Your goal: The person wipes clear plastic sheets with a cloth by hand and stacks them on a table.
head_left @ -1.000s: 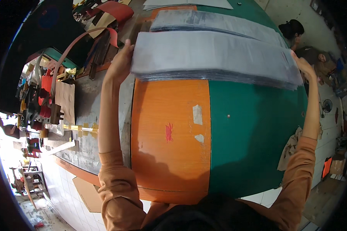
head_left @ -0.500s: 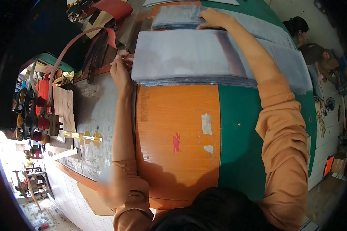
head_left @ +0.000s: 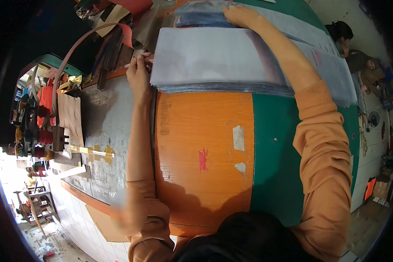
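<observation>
Two stacks of clear plastic sheets lie across the table. My right hand [head_left: 241, 16] reaches over the near stack [head_left: 209, 56] to the far stack [head_left: 196, 19]. Its fingers are closed at the near edge of a plastic sheet [head_left: 195, 7] on top of that stack, and this edge looks slightly raised. At the left end of the near stack, my left hand [head_left: 139, 74] is closed with its fingertips bent together. What they hold, if anything, is too small to make out.
The tabletop has an orange panel [head_left: 183, 131], a green panel [head_left: 277, 166] and a grey metal surface [head_left: 109, 113]. A curved reddish strip [head_left: 81, 41] arches over the left side, near machine parts [head_left: 37, 135]. Another person [head_left: 345, 39] sits at the far right.
My right hand has shifted slightly away and left on the far stack, where the sheet's near edge looks more raised. My left hand's fingers have moved a little away from me. The view shifted slightly.
</observation>
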Motion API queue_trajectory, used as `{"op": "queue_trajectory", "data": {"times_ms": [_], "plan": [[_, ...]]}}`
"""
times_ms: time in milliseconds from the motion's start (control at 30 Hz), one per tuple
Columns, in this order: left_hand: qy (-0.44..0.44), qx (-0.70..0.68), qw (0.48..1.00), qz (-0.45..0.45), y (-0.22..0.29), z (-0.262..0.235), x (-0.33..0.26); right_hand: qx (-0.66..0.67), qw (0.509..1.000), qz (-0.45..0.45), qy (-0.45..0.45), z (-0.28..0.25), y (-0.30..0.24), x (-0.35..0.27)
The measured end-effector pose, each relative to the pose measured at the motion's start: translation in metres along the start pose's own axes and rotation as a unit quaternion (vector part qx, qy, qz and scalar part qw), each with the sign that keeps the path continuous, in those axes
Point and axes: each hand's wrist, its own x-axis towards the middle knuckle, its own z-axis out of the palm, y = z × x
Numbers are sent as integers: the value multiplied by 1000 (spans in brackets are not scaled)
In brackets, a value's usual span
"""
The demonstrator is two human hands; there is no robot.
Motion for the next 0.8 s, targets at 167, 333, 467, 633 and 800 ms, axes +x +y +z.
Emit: {"op": "queue_trajectory", "data": {"times_ms": [167,333,467,633,800], "plan": [[13,57,998,4,6,-4,-3,146,986,76,14,-34,1,-6],[2,45,999,8,4,-3,-2,244,959,126,67,-45,11,-23],[1,57,998,7,3,0,-1,296,943,141,57,-45,22,-31],[16,84,996,-8,11,2,-4,331,928,169,32,-52,20,-35],[7,75,997,1,7,3,-2,374,906,198,2,-44,29,-41]]}}
